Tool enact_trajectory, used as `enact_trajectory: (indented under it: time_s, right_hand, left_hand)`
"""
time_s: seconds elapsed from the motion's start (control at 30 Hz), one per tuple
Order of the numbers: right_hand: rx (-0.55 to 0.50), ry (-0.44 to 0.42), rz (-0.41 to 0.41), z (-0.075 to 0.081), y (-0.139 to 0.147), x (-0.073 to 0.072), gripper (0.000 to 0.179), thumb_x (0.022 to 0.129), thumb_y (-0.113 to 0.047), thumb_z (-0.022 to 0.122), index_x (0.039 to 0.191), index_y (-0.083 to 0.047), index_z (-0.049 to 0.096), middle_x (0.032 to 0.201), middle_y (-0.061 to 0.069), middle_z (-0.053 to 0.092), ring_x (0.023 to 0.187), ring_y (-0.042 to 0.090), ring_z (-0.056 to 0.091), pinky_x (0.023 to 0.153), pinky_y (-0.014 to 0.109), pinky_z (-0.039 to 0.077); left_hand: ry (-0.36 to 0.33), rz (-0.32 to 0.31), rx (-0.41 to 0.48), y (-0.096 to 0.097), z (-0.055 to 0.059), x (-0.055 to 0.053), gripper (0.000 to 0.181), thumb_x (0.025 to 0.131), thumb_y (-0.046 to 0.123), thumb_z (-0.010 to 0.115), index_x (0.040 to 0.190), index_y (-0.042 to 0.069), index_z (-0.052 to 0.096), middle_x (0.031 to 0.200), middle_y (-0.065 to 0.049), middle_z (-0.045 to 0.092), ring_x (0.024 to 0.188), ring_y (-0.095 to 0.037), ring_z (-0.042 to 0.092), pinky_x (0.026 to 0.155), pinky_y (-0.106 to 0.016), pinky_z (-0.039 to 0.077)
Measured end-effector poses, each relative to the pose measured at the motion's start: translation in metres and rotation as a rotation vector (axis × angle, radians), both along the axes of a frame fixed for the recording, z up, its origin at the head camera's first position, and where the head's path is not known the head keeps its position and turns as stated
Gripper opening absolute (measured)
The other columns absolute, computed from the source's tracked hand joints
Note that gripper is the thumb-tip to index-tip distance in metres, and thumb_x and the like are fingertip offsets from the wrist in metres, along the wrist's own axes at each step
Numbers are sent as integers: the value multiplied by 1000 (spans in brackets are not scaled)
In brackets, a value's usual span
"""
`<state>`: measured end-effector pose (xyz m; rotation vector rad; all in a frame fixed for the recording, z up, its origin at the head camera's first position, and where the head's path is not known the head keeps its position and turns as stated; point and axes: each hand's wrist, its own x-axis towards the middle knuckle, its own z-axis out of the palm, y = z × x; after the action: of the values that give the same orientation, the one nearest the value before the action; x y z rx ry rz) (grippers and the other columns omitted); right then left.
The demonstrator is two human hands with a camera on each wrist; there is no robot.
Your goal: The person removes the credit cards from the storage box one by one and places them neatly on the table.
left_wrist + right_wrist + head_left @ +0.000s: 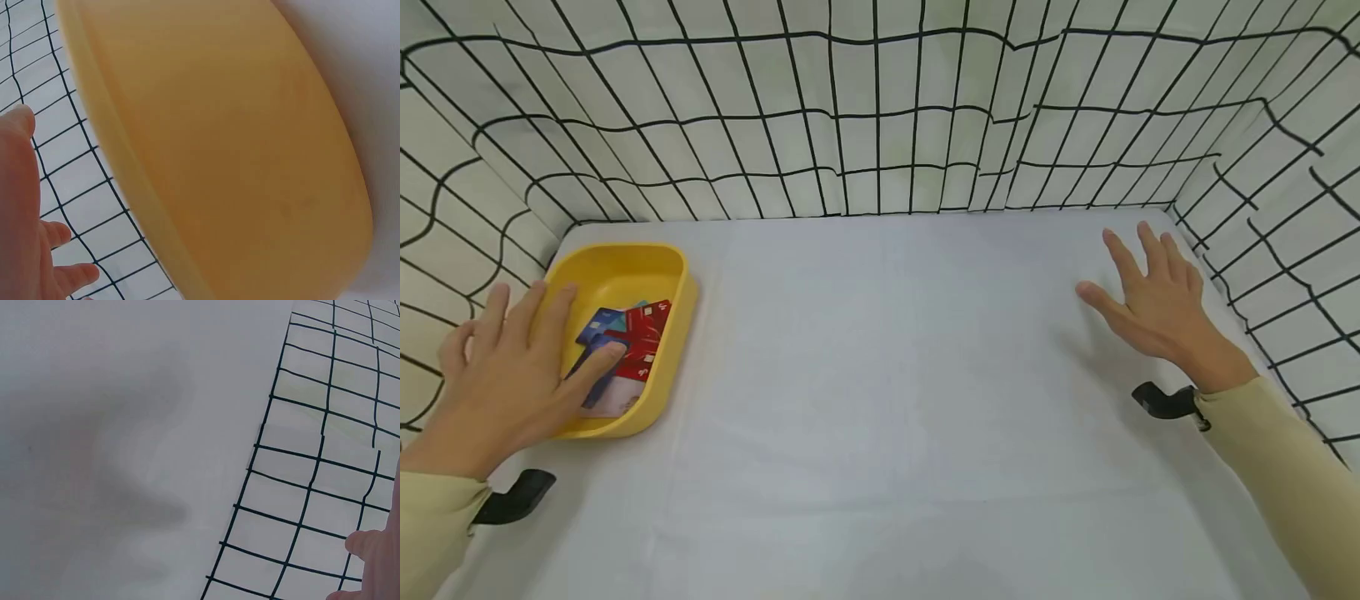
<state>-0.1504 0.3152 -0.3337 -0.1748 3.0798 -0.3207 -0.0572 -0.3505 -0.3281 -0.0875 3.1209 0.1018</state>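
My left hand (512,375) is over the left side of a yellow tray (673,350), fingers spread and thumb reaching across the cards inside. Several cards lie overlapped in the tray: red cards (643,333), a blue card (601,323) and a pale card (617,396). Part of the pile is hidden by the thumb. In the left wrist view the tray's outer wall (237,156) fills the middle, and the fingers (59,234) show above its rim. My right hand (1157,304) hovers over the white surface at the right, fingers spread, holding nothing.
A white cloth-like surface (880,375) spans the middle between the hands. White walls with a black grid pattern (876,117) stand at the back and on both sides. Black curved pieces (516,497) stick out from both sleeves at the wrists.
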Motion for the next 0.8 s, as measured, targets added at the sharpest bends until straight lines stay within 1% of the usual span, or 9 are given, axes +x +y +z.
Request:
enact_trajectory:
  time_s: [0.03, 0.17, 0.37, 0.5, 0.6, 0.7, 0.8]
  right_hand:
    - [-4, 3, 0, 1, -2, -1, 92, 98, -75, 33, 167, -21, 6, 173, 24, -12, 158, 55, -10, 115, 81, 1]
    - [-27, 5, 8, 4, -11, -5, 94, 97, -76, 33, 168, -22, 4, 173, 23, -12, 159, 54, -10, 115, 81, 1]
    - [-66, 28, 12, 9, -20, -7, 94, 96, -78, 33, 168, -24, 4, 174, 22, -10, 159, 52, -11, 115, 80, 0]
    - [-75, 48, 23, 14, -26, -9, 96, 95, -79, 34, 168, -23, 6, 174, 20, -8, 159, 52, -10, 115, 80, 0]
    - [-73, 55, 30, 16, -32, -11, 97, 94, -80, 34, 167, -22, 7, 174, 20, -8, 159, 52, -9, 116, 79, 0]
    - [-68, 56, 37, 17, -38, -13, 99, 94, -81, 34, 167, -20, 7, 174, 20, -7, 160, 52, -8, 116, 79, 1]
    - [-65, 57, 47, 18, -43, -14, 99, 94, -81, 34, 167, -20, 7, 174, 21, -6, 160, 52, -7, 117, 78, 1]
  left_hand:
    - [2, 6, 0, -1, 0, 0, 97, 99, 71, 35, 165, 7, 2, 168, -33, 3, 157, -54, -14, 116, -79, -1]
    - [9, 18, 5, -3, -1, 0, 100, 99, 72, 34, 165, 6, -1, 166, -35, 4, 158, -51, -15, 120, -76, -2]
    - [27, -49, 18, -3, -3, -6, 96, 101, 66, 40, 164, 2, 4, 168, -34, 4, 158, -52, -10, 121, -76, 0]
    - [23, -62, 4, -10, -7, -10, 96, 102, 66, 37, 164, 2, 4, 168, -34, 6, 158, -52, -7, 120, -77, 1]
    - [19, -50, 1, -16, -11, -12, 95, 102, 67, 34, 164, 1, 4, 168, -34, 7, 158, -52, -7, 119, -78, 1]
    - [16, -23, 7, -22, -15, -12, 97, 101, 70, 32, 164, 1, 4, 167, -34, 9, 158, -52, -7, 121, -77, -1]
    - [27, -4, 21, -25, -19, -10, 99, 101, 71, 31, 163, 0, 4, 165, -35, 11, 159, -51, -7, 123, -74, -4]
